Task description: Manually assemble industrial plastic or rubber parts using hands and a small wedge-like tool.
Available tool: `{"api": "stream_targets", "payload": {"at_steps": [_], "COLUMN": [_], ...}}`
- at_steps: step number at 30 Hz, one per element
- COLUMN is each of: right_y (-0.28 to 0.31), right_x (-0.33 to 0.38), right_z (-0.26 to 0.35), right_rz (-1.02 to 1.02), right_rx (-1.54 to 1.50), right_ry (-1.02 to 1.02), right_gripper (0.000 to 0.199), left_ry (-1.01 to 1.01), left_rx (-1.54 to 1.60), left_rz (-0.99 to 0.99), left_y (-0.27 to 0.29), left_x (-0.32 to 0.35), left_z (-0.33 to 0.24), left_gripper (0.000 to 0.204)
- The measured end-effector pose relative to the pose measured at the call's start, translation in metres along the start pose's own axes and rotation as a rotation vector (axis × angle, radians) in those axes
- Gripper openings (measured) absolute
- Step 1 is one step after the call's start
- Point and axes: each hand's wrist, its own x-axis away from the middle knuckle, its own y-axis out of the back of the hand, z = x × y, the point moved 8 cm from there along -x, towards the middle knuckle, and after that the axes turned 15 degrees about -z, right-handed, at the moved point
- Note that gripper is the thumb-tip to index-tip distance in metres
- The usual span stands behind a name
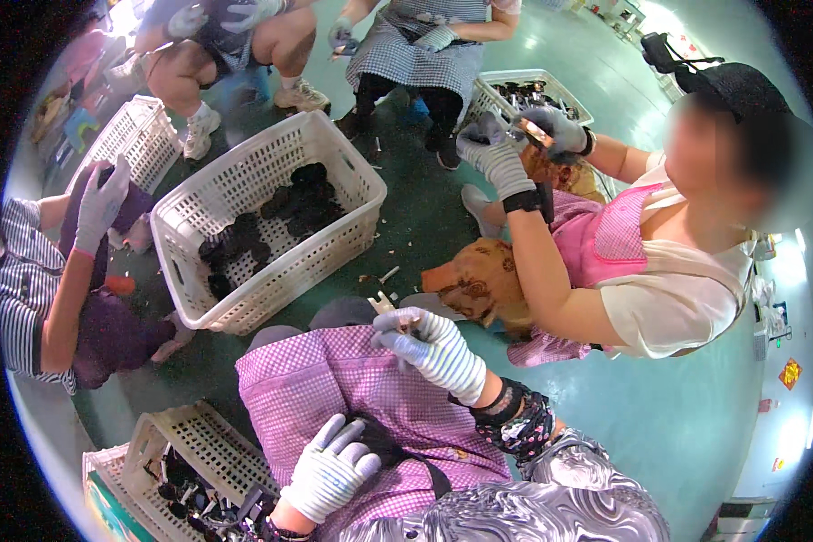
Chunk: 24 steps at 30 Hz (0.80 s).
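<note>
My right hand (435,352), in a white and grey striped glove, is raised over my lap. Its thumb and fingers are closed on a small cream-coloured piece with a forked tip (382,303); its kind is unclear. Lower down, my gloved left hand (332,470) rests on the pink checked apron (316,375). Its partly bent fingers lie against a dark black part (384,443), whose shape is mostly hidden by the hand and the cloth folds. The two hands are apart.
A large white basket (271,307) with black parts (303,199) stands ahead. At my lower left is another basket (199,420) of black parts. A co-worker in a pink apron (623,230) sits close on the right; others sit left and across. Scraps dot the green floor (641,406).
</note>
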Motion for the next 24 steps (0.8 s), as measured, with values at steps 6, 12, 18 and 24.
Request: {"api": "stream_targets", "payload": {"at_steps": [6,12,18,24], "right_y": [-0.019,-0.015,-0.02,-0.031], "right_x": [0.008,0.018,0.02,0.021], "right_z": [-0.011,-0.004,-0.01,-0.01], "right_rz": [0.08,0.087,0.11,0.164], "right_rx": [-0.047,-0.104,-0.084,-0.135], "right_ry": [-0.064,-0.02,-0.061,-0.011], "right_gripper": [0.015,0.02,0.021,0.021], "left_ry": [0.065,0.047,0.097,0.078], "left_rx": [-0.038,-0.043,-0.072,-0.027], "left_rz": [-0.008,0.013,-0.047,-0.045], "left_y": [-0.005,-0.003,-0.005,-0.002], "left_x": [0.015,0.007,0.01,0.016], "left_z": [-0.001,-0.003,-0.002,-0.002], "left_gripper": [0.016,0.017,0.016,0.017]}}
